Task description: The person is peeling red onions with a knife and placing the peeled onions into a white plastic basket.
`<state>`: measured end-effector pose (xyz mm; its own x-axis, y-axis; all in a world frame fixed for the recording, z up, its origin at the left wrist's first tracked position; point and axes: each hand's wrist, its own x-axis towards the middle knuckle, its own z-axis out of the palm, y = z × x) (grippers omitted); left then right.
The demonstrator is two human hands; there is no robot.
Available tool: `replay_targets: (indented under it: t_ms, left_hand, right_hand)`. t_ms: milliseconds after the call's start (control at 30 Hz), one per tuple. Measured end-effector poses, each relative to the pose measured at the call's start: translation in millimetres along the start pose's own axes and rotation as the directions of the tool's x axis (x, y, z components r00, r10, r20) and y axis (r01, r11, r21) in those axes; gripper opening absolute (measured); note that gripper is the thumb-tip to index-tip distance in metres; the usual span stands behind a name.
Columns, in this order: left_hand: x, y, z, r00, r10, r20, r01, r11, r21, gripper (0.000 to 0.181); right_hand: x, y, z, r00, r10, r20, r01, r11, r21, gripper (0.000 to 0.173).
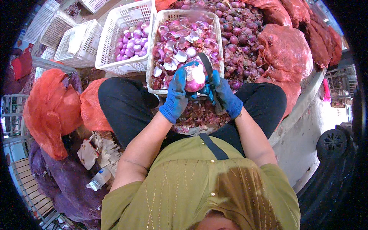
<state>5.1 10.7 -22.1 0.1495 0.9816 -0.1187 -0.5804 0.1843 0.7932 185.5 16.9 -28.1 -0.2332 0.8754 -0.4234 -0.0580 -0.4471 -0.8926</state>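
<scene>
In my blue-gloved left hand (178, 89) sits a large red onion (194, 82), its upper right side bare and white where skin is off. My right hand (222, 93), gloved alike, grips a dark-bladed knife (205, 63) whose blade points up and away, close beside the onion. Fingertips of the right glove reach near the onion's lower right. Both hands are over the near end of a white plastic crate (151, 77) filled with onion skins and cut ends (175, 43). The knife's handle is mostly hidden by my right hand.
A second white crate (103, 54) at left holds peeled onions (132, 44). Unpeeled onions (244, 43) are heaped at right beside red mesh sacks (284, 54). Stacked crates (77, 46), an orange mesh sack (53, 109) and a plastic bottle (99, 178) lie to the left. Loose skins (201, 115) cover the floor between my legs.
</scene>
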Motion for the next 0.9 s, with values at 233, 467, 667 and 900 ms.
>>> replay_targets:
  t_ms: [233,467,667,900]
  left_hand:
    - [11.6,-18.0,-0.3,0.927,0.372,0.038,-0.348,0.822,0.450,0.052]
    - [-0.2,-15.7,-2.5,0.942,-0.206,-0.265,0.221,0.975,0.026,0.052]
    - [8.1,1.6,-9.0,0.945,-0.325,-0.042,0.288,0.883,-0.370,0.065]
    - [6.1,10.9,-5.9,0.923,-0.358,-0.140,0.270,0.863,-0.428,0.061]
  right_hand:
    - [4.3,10.7,3.8,0.988,0.030,0.152,-0.046,0.994,0.102,0.041]
    - [-0.5,8.7,32.2,0.903,-0.420,-0.095,0.428,0.899,0.091,0.048]
    - [-16.3,6.5,33.2,0.855,-0.505,0.115,0.516,0.848,-0.119,0.051]
    - [-15.1,-8.7,9.2,0.734,-0.641,0.224,0.579,0.419,-0.699,0.036]
